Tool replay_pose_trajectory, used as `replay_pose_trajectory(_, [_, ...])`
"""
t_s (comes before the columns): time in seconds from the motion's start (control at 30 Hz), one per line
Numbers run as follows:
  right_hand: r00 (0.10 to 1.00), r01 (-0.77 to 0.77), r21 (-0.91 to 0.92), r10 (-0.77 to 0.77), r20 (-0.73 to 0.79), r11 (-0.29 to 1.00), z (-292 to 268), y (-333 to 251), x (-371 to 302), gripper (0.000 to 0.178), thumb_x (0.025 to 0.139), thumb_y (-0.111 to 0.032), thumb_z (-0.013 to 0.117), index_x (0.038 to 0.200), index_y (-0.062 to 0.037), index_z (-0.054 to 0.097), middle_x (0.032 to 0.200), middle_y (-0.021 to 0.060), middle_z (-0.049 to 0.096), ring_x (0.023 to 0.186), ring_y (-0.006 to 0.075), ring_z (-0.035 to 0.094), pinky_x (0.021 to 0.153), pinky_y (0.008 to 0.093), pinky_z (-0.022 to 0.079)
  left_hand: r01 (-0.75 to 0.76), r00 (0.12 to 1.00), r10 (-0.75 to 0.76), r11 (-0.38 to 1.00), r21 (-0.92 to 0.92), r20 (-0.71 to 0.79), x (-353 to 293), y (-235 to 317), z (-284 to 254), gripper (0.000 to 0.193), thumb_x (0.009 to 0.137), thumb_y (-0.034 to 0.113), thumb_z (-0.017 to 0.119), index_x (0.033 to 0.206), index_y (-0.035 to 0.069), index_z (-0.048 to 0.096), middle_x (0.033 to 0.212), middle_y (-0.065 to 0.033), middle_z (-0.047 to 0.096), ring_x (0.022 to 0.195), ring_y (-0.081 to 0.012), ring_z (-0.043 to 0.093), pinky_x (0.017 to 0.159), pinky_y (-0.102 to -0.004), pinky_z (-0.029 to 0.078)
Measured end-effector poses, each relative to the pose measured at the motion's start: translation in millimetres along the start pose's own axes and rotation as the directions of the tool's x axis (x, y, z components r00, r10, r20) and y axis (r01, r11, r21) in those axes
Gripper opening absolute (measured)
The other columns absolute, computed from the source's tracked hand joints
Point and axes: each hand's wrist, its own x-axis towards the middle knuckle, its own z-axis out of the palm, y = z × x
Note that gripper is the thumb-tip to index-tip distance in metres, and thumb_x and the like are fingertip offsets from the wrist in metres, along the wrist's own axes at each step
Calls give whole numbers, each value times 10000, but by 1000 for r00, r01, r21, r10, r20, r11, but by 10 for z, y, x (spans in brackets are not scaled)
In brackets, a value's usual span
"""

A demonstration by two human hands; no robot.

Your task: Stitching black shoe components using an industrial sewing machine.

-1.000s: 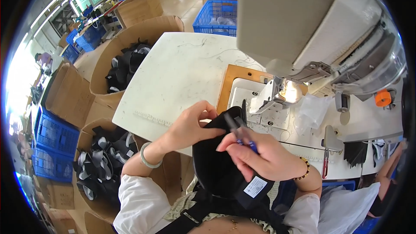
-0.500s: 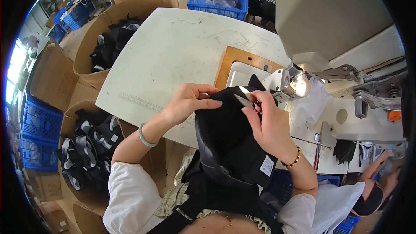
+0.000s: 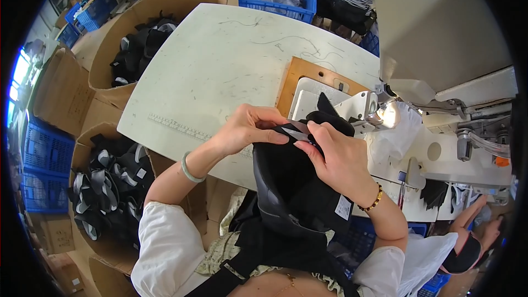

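Crates [image 3: 47, 157], blue and stacked, stand at our far left. Next come cartons [image 3: 100, 60] with black and grey parts [image 3: 107, 187] heaped in them. Beside these spreads the white table [image 3: 192, 77], a printed scale [image 3: 179, 128] running along its near side. Our left hand [image 3: 250, 127] is pinched on the upper edge of a black piece [image 3: 275, 198], thumb on the near face. We have this piece in front of us, at the table's near edge, its hollow side toward us. Snips [image 3: 295, 134] point leftward at its top, close to our left thumb; our right hand [image 3: 344, 157] is closed round them, handles hidden. Below that hand, the piece carries a white label [image 3: 344, 207]. Farther right lie a clear plastic bag [image 3: 401, 137], then the machine [image 3: 429, 33], lamp lit, and a co-worker [image 3: 467, 253].
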Motion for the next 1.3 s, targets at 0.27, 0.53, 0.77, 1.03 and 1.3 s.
replay_pose_trajectory(0.27, [998, 20, -7, -20, -55, 1000, 31, 1, -29, 242, 806, -240, 627, 937, -53, 548, 678, -2, 497, 528, 109, 534, 398, 252, 398, -6, 998, 6, 1000, 0, 57, 33, -34, -48, 226, 709, -46, 682, 932, -12, 664, 817, -9, 596, 761, -71, 541, 667, -209, 415])
replay_pose_trajectory(0.53, [987, -112, 164, 129, -94, 980, 46, -19, -89, 270, 791, -229, 652, 963, -58, 532, 682, 16, 514, 515, 149, 542, 414, 280, 411, -6, 999, 7, 1000, -13, 45, 46, -65, -42, 252, 709, -32, 693, 957, -3, 664, 810, 6, 585, 735, -52, 516, 631, -195, 387])
replay_pose_trajectory(0.77, [993, -83, 168, 95, -68, 982, 18, 13, -29, 317, 778, -227, 669, 995, -51, 519, 695, 26, 533, 516, 188, 543, 420, 285, 413, -4, 999, 3, 1000, 29, 39, 77, -20, -70, 247, 719, -24, 686, 964, -1, 662, 822, 4, 600, 753, -54, 536, 656, -205, 410])
replay_pose_trajectory(1.03, [905, -17, 559, 251, -345, 829, -83, 198, -642, 349, 676, -218, 714, 886, 19, 570, 625, 71, 525, 507, 137, 442, 456, 239, 344, 77, 978, -44, 985, 156, -204, -138, -11, -168, 294, 774, 109, 664, 1026, -35, 617, 890, -91, 648, 793, -126, 607, 735, -246, 459])
replay_pose_trajectory(1.3, [765, -53, 579, 406, -500, 814, 26, 262, -1274, 258, 816, -128, 539, 985, 42, 444, 787, 112, 502, 659, 138, 452, 565, 235, 327, 281, 250, 443, 818, 503, -861, -697, -55, -2186, 248, 918, 199, 459, 913, -7, 597, 816, -127, 635, 801, -204, 613, 725, -310, 467])
